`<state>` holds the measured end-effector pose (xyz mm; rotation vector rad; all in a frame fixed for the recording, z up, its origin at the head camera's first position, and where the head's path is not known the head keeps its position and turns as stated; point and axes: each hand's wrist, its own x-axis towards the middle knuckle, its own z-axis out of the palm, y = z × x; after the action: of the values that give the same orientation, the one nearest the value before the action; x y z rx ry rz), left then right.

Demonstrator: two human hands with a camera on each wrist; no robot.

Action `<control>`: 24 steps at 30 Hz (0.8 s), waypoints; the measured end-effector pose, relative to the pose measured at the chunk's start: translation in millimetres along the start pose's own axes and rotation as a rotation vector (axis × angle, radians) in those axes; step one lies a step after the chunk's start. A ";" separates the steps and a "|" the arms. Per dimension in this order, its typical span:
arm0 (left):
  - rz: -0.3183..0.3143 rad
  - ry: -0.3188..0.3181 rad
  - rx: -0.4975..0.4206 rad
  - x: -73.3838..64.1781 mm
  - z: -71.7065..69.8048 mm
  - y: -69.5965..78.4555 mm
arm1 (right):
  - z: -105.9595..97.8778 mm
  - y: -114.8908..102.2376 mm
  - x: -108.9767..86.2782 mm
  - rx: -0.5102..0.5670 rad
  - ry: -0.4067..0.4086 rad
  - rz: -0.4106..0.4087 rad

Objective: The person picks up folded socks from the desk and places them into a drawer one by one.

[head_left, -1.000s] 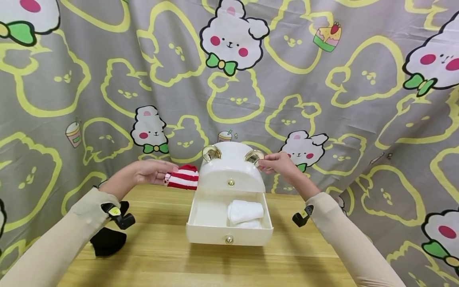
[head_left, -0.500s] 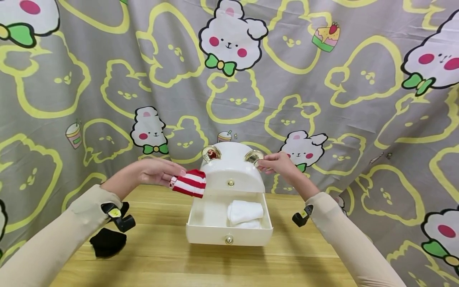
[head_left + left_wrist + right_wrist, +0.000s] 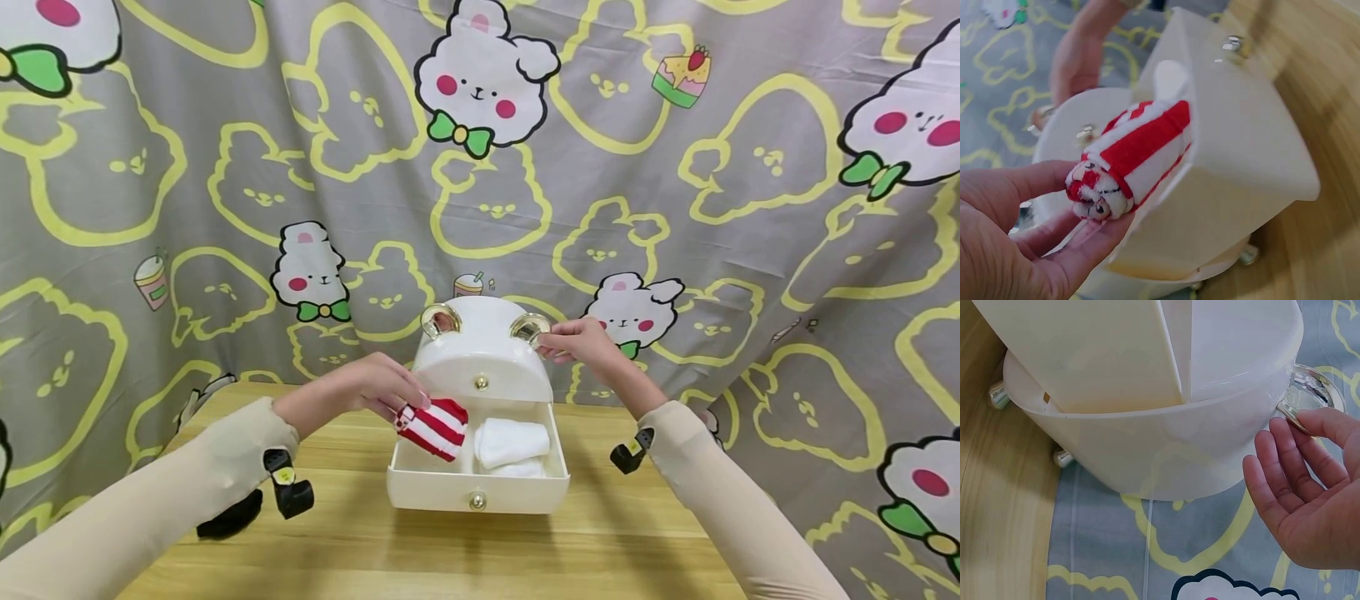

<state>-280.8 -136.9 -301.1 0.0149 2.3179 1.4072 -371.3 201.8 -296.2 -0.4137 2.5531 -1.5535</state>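
My left hand (image 3: 384, 385) pinches a rolled red-and-white striped sock (image 3: 435, 429) by one end, thumb on one side and fingers on the other. The sock is over the left part of the pulled-out drawer (image 3: 435, 492); whether it touches the drawer floor I cannot tell. In the left wrist view, the rolled end of the sock (image 3: 1141, 140) faces the camera. A folded white sock (image 3: 513, 443) lies in the drawer's right part. My right hand (image 3: 581, 340) pinches the gold ear (image 3: 1316, 390) on the right of the white cabinet (image 3: 480, 342).
A black cloth item (image 3: 231, 517) lies on the wooden table (image 3: 322, 542) at the left, partly hidden by the left wrist camera. Above the drawer is a shut upper drawer with a gold knob (image 3: 482, 382). A patterned curtain (image 3: 637, 242) hangs close behind the cabinet.
My left hand has carried the striped sock right and downward, from beside the cabinet to over the open drawer. The right hand has stayed on the gold ear.
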 end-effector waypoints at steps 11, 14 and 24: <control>0.020 0.027 0.067 12.2 35.4 0.4 | -0.4 0.5 0.2 -0.003 -0.006 -0.008; 0.012 0.036 0.083 13.4 40.3 0.5 | -0.3 1.1 0.9 0.000 -0.009 -0.003; 0.102 0.093 0.248 15.1 50.7 0.5 | 0.5 0.1 0.4 -0.001 -0.006 -0.004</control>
<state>-276.3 -90.4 -326.1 0.1456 2.5886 1.1805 -371.5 201.3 -296.5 -0.4234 2.5502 -1.5506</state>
